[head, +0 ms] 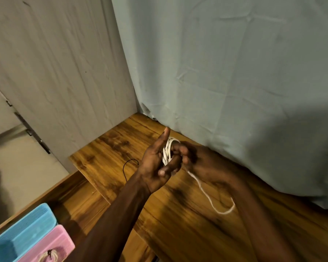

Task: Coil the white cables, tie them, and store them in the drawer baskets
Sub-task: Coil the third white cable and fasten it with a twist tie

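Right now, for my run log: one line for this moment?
left hand: cable-wrapped | right hand: winding white cable | tail: dangling | tie: none

White cable; brown wood-grain counter; blue basket; pink basket; pale blue-grey curtain; thin black cord.
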